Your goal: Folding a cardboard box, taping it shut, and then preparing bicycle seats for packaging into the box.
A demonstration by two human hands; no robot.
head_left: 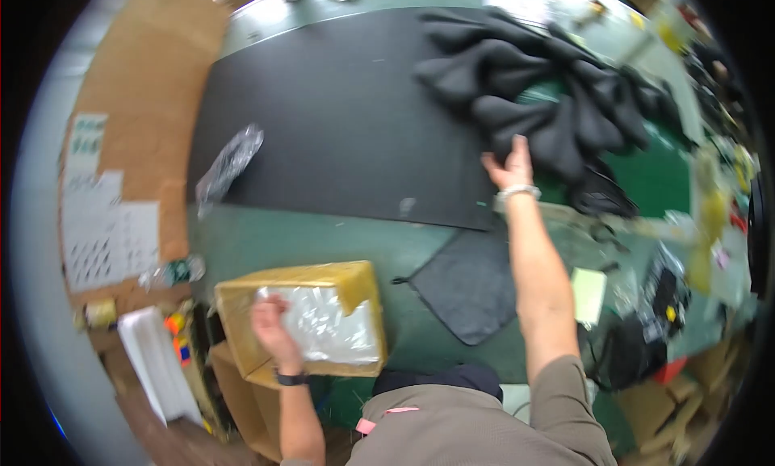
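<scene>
Black, soft-looking fabric pieces (pixel 593 115) are lying in a loose heap at the upper right of the frame, partly over a dark mat (pixel 347 119) on the worktop (pixel 412 244). The right hand (pixel 512 171) is reaching to the heap's lower edge with fingers spread, apparently holding nothing; whether it is touching fabric, I cannot tell. The left hand (pixel 272 325) is hovering in or over a yellowish box (pixel 355 288) of clear plastic (pixel 335 337) at lower left, too blurred to show any grip. Pinching one fold and lifting gently would probably be keeping neighbouring pieces from dragging along. The heap's long axis is slanting from upper centre toward the right edge, its rounded left-hand folds pointing leftward.
</scene>
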